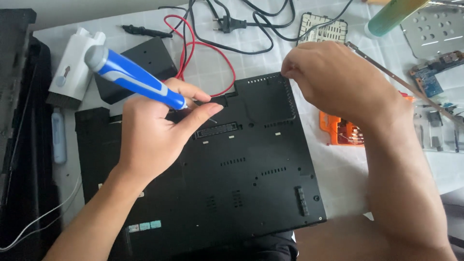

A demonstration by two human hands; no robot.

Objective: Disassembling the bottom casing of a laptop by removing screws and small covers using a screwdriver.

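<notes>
A black laptop (251, 179) lies upside down on the white table, its bottom panel facing up. My left hand (152, 130) grips a blue and grey electric screwdriver (130, 75), tilted with its thin bit down on the laptop's upper left area. My right hand (333, 79) rests at the laptop's upper right corner, its fingers pinched together on the edge there; whether they hold something small is hidden.
A black box (133, 67), a white cleaning tool (75, 65), red wire (193, 46) and black cables (241, 24) lie behind the laptop. An orange part (336, 128), circuit boards (432, 77), metal plates (435, 29) and a green tube (394, 17) are at the right. A black bag (19, 145) is at left.
</notes>
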